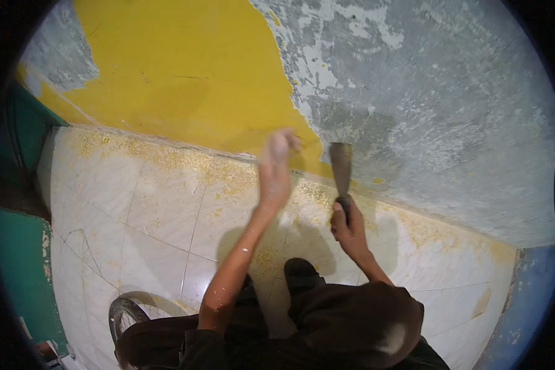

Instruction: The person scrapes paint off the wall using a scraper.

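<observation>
In my right hand [349, 226] is the dark handle of a metal paint scraper [341, 166], its blade pointing up at the wall. The blade's tip lies over bare grey plaster [425, 115], just right of the ragged edge of the yellow paint [189, 69]; whether it touches cannot be told. My left hand [277, 155], blurred and dusted pale, is raised before the yellow paint, left of the scraper. It holds nothing that I can see, and its fingers look partly curled. White patches remain on the plaster along the paint edge.
Yellow paint flakes [222, 173] lie on the tiled floor [162, 231] along the wall's foot. A spoked wheel with a tyre [120, 310] is at the lower left, beside my knee. Green surfaces [18, 259] border the left, a blue wall [532, 296] the right. My shoe [300, 273] rests on the tiles.
</observation>
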`<state>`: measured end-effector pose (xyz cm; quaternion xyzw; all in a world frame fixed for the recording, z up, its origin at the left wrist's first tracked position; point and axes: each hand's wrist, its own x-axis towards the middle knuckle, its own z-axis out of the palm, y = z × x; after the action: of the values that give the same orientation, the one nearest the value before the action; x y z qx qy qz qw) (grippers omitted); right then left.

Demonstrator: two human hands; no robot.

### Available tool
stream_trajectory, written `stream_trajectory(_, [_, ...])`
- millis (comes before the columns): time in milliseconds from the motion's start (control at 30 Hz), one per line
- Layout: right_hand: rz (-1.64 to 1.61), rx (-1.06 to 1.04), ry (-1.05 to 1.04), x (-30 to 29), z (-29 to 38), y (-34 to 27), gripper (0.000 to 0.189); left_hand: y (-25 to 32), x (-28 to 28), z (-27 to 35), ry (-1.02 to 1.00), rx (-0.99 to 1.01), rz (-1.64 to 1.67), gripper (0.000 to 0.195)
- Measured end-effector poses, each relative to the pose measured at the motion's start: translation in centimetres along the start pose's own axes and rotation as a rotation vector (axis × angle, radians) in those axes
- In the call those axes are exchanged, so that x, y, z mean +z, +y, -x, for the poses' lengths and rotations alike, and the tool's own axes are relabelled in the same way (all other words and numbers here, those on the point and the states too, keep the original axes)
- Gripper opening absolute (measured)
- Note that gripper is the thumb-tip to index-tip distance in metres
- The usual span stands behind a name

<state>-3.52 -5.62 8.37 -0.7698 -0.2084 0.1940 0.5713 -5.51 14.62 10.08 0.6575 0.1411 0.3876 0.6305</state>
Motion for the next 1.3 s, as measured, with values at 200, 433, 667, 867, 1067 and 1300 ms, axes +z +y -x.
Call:
stream_trajectory(200, [0.241,-0.127,-0.026,2.7,-1.8,-1.7,0.018,0.0,5.9,3.1,-0.037,-0.422,0.651,0.056])
stream_trajectory(433, [0.52,-0.213,-0.03,1.0,-2.0,-2.3,0.019,1.0,6.2,1.7,0.025,-0.587,0.897,0.05])
stream_trajectory(667, [0.599,-0.208,0.055,1.2,-1.9,-2.4,0.015,-0.1,7.1,1.6,-0.084,-0.693,1.102,0.051])
stream_trajectory(867, [0.627,-0.199,0.079,1.0,-1.2,-2.0,0.015,-0.5,6.9,2.2,-0.118,-0.7,1.141,0.052])
stream_trajectory(1067, [0.621,-0.16,0.106,1.1,-1.5,-2.4,0.019,-0.5,7.6,2.2,-0.138,-0.681,1.166,0.052])
stream_trajectory(1300, [0.569,-0.103,0.121,1.8,-1.4,-2.2,0.025,-0.3,7.0,1.9,-0.169,-0.686,1.103,0.052])
